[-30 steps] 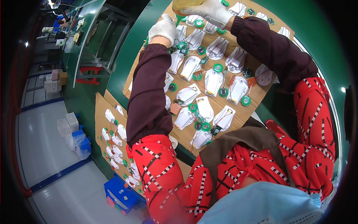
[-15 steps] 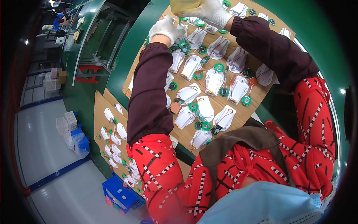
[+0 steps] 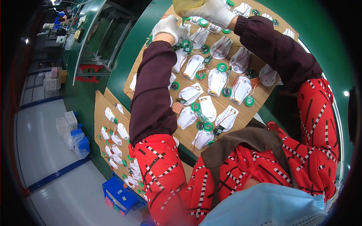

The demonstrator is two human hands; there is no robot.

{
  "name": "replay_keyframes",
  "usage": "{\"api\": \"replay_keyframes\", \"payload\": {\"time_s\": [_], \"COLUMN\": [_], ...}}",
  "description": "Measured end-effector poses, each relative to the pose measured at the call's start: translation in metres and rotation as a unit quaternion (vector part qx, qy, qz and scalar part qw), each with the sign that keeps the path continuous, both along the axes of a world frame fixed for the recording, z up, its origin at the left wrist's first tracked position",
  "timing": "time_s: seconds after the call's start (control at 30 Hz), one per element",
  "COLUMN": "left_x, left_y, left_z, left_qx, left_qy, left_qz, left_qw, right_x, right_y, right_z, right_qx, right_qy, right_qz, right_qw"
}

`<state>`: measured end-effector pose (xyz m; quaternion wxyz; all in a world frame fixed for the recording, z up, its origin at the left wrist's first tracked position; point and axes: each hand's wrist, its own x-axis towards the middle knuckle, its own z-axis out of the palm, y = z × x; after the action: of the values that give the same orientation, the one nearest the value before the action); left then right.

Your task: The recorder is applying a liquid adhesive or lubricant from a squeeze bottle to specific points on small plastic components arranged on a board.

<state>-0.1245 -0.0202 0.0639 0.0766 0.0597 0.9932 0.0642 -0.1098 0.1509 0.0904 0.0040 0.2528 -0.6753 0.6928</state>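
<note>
I'm holding a yellowish bottle [image 3: 186,4] in my right hand [image 3: 215,12] above the cardboard's [image 3: 247,113] far-left part; my left hand [image 3: 166,28] is sitting curled beside its nozzle [image 3: 183,21], contents hidden from me.

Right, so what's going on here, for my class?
A person's gloved right hand holds a yellowish container with a green tip over a cardboard sheet of white housings. The left hand is close by, its grip hidden. Green-rimmed discs lie among the housings; a second, similarly filled sheet lies lower left.
</note>
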Motion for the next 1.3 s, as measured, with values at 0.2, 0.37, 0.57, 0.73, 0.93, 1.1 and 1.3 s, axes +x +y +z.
{"api": "replay_keyframes", "payload": {"time_s": [0.2,0.37,0.57,0.73,0.93,1.1,1.3], "left_x": [-0.001,-0.002,-0.001,0.000,-0.002,-0.005,-0.005], "left_y": [0.001,0.004,0.004,0.008,-0.001,0.000,-0.002], "left_z": [-0.001,-0.003,0.000,0.004,-0.004,-0.009,-0.010], "left_qx": [-0.009,-0.007,-0.009,-0.015,-0.006,0.003,0.005], "left_qy": [-0.003,-0.009,0.002,-0.015,0.004,0.021,0.011], "left_qz": [-0.005,-0.002,-0.005,-0.005,-0.002,-0.006,-0.005], "left_qw": [1.000,1.000,1.000,1.000,1.000,1.000,1.000], "right_x": [0.002,0.005,-0.005,0.004,0.008,0.002,0.005], "right_y": [0.009,0.012,0.012,0.020,0.014,0.013,0.011], "right_z": [0.002,0.003,-0.007,0.002,0.015,-0.001,-0.001], "right_qx": [0.048,0.081,0.008,0.122,0.197,0.152,0.180], "right_qy": [-0.001,0.000,-0.041,-0.049,-0.050,-0.035,-0.004], "right_qz": [-0.021,-0.036,0.003,-0.097,-0.116,-0.117,-0.108], "right_qw": [0.999,0.996,0.999,0.987,0.972,0.981,0.978]}}
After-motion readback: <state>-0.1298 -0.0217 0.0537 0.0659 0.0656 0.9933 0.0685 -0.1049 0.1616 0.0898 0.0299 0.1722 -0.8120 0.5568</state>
